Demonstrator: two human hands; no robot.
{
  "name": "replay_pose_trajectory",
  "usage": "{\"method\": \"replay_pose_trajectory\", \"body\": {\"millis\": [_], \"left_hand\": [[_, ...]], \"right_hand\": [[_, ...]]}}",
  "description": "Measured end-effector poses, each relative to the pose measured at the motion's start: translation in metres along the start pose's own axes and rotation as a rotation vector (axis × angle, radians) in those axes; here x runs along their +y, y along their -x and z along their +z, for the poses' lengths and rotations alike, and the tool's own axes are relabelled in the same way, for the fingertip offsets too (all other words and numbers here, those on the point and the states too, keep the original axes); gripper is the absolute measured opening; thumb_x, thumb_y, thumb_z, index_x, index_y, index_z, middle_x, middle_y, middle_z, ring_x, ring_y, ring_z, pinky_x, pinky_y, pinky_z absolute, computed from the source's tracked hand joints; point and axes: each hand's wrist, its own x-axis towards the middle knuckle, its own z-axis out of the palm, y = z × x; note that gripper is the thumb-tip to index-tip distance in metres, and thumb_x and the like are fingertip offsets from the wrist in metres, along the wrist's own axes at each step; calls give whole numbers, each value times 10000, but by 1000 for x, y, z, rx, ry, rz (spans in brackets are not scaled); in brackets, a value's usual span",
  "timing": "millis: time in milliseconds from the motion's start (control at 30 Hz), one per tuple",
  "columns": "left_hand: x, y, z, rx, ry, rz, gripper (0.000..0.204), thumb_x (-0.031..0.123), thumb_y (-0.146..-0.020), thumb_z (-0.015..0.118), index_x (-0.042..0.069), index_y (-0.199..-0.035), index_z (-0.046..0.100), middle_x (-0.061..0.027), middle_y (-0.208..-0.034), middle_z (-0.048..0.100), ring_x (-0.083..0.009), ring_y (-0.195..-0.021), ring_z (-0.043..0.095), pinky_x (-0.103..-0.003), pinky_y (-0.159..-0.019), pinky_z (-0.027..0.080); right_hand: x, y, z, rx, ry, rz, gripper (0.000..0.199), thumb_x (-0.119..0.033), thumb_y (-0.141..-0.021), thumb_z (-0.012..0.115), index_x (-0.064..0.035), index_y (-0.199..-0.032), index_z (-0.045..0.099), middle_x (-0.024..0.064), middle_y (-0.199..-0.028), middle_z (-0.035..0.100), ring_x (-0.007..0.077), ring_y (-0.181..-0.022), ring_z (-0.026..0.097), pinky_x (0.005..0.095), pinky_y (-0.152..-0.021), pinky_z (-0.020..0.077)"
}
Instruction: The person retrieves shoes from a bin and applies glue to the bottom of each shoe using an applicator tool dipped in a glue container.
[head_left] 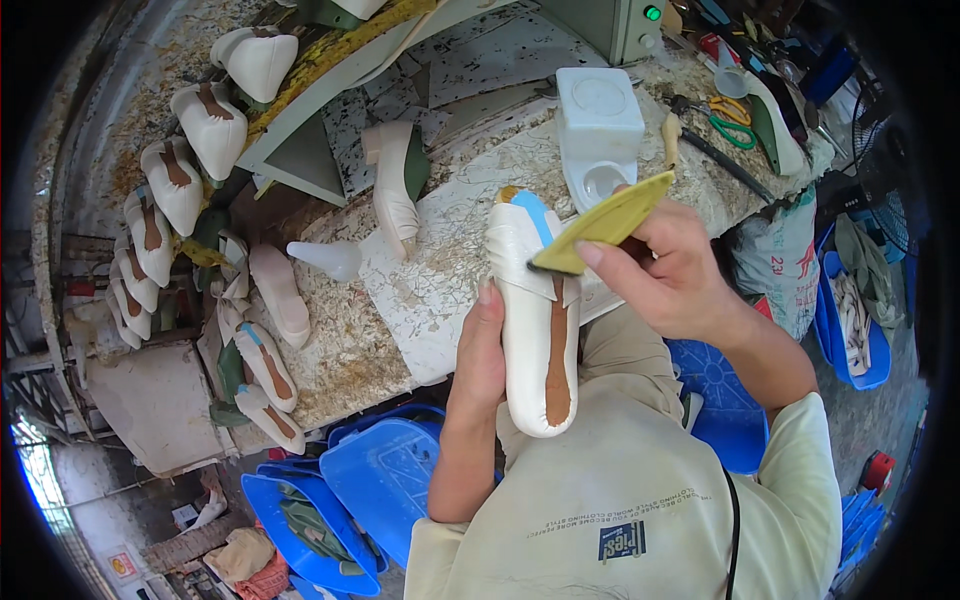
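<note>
So here I am, left grip (482,355) closing around the side of a white shoe (540,350), thumb showing along its edge, and the shoe is hanging in the air just off the bench's near edge, brown-stripped underside facing up, toe pointing toward me. My right grip (668,268) is pinching a yellow flat tool (610,225) between thumb and fingers; its dark tip is sitting right over the shoe's underside, though whether it's touching I can't tell.

I'm judging this shoe light and fairly stiff through the middle, its wrinkled white covering softer and probably easy to mark, so I'm favouring the sides as the place to hold, leaving the brown strip free.

Below, the bench (345,375) is looking crusty and stained. A white container (600,120) is standing beyond the shoe, scissors (733,128) are lying toward the right end, and more white shoes (268,370) are lining the left end. Around me, a blue tub (275,510) is sitting below the near-left corner, and a fan (885,205) is standing off past the right end.
</note>
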Motion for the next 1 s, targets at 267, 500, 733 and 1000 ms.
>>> {"method": "replay_pose_trajectory", "body": {"millis": [267,500,733,1000], "left_hand": [[-2,3,0,-1,152,-93,667,527,-1002,237,-16,-1345,413,-156,-1204,576,-210,-1032,609,-344,-874,508],[3,-24,-20,6,449,36,654,560,-982,279,45,-1361,416,-115,-1188,589,-227,-1037,605,-371,-887,509],[17,-42,-29,40,504,359,620,543,-983,302,58,-1344,437,-103,-1191,581,-230,-1039,594,-383,-891,498],[10,-50,-12,262,411,751,632,553,-990,230,92,-1399,371,-83,-1332,486,-239,-1210,485,-399,-1037,373]], "right_hand": [[14,-14,7,23,21,-165,131,-68,-842,635,10,-943,664,125,-804,615,234,-697,595,319,-611,452],[-12,40,40,-331,-285,-288,101,20,-778,686,-6,-868,652,87,-811,616,228,-719,598,333,-614,464],[1,33,39,-85,53,-445,259,-29,-681,695,-7,-937,657,82,-715,539,247,-625,563,344,-533,456],[5,57,47,35,300,-535,340,-92,-644,720,27,-953,646,72,-702,554,209,-563,565,309,-459,457]]}}
